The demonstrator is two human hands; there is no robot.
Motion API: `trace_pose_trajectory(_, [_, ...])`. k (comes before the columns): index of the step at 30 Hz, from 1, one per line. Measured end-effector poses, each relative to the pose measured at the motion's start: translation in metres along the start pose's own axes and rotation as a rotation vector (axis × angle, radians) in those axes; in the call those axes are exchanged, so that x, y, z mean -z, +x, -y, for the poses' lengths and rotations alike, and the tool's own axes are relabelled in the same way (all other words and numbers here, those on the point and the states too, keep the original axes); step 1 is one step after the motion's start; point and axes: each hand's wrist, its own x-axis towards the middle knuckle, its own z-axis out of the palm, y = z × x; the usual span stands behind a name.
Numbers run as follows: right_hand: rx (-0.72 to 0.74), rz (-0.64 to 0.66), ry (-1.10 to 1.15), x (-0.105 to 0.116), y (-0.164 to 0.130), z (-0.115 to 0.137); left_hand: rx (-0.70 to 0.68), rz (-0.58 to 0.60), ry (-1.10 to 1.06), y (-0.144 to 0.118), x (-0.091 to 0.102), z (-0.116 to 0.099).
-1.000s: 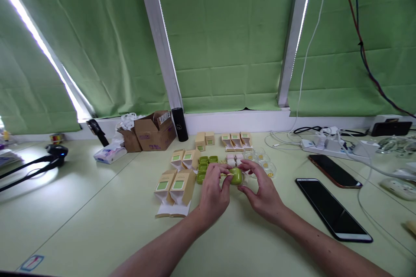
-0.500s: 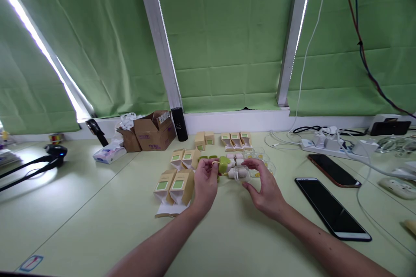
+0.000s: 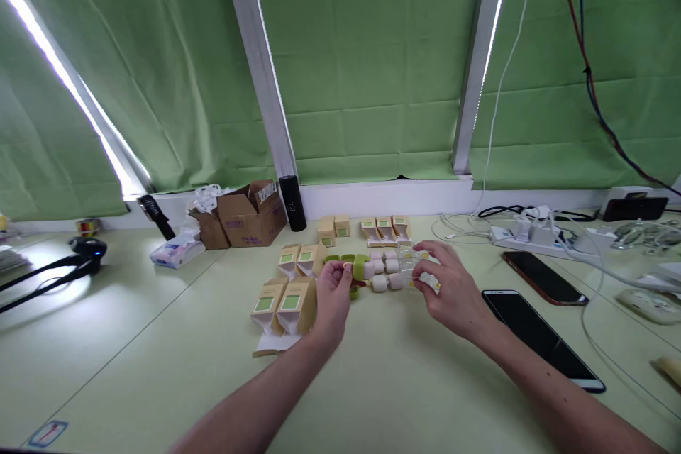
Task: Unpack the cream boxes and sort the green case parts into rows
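Observation:
My left hand (image 3: 334, 292) is closed around a small green-capped piece (image 3: 359, 267) with a pale rounded end pointing right. My right hand (image 3: 452, 291) has its fingers curled on a clear plastic cup (image 3: 407, 264), among other clear cups with yellow spots. Several short pale pink and white cylinders (image 3: 394, 281) lie in rows between the hands. More green pieces (image 3: 348, 257) lie just behind my left fingers, partly hidden. Left of that hand, small tan boxes with green labels (image 3: 298, 301) stand with white flaps folded out.
More small boxes (image 3: 386, 230) stand at the back. A cardboard carton (image 3: 250, 216), black cylinder (image 3: 292, 203) and tissue pack (image 3: 177, 251) are at back left. Two phones (image 3: 543, 333) lie on the right, near a power strip (image 3: 547, 240) and loose cables.
My right hand has moved right with the clear cup, away from the green-capped piece and over the other cups. My left hand has shifted slightly left, still gripping its piece.

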Motion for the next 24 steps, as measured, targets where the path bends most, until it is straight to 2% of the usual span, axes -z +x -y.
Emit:
trace_pose_trajectory(2, [-0.007,-0.006,-0.158,0.011,0.005,-0.003,0.008,-0.006,-0.003,-0.001,-0.001,0.0])
trace_pose_trajectory(3, [-0.021,0.031,-0.227,0.016,0.007,-0.005,0.013,-0.009,-0.005,-0.001,-0.002,0.0])
trace_pose_trajectory(9, [-0.247,0.438,-0.442,0.04,0.013,-0.006,0.033,-0.018,-0.026,-0.001,-0.004,-0.001])
trace_pose_trajectory(13, [-0.284,0.615,-0.566,0.041,0.011,-0.006,0.046,-0.008,-0.048,-0.002,-0.003,-0.002])
trace_pose_trajectory(17, [-0.288,0.693,-0.633,0.036,0.01,-0.007,0.061,0.014,-0.08,-0.003,-0.003,-0.004])
trace_pose_trajectory(24, [-0.305,0.723,-0.663,0.03,0.009,-0.014,0.117,0.034,-0.194,-0.006,-0.006,-0.011])
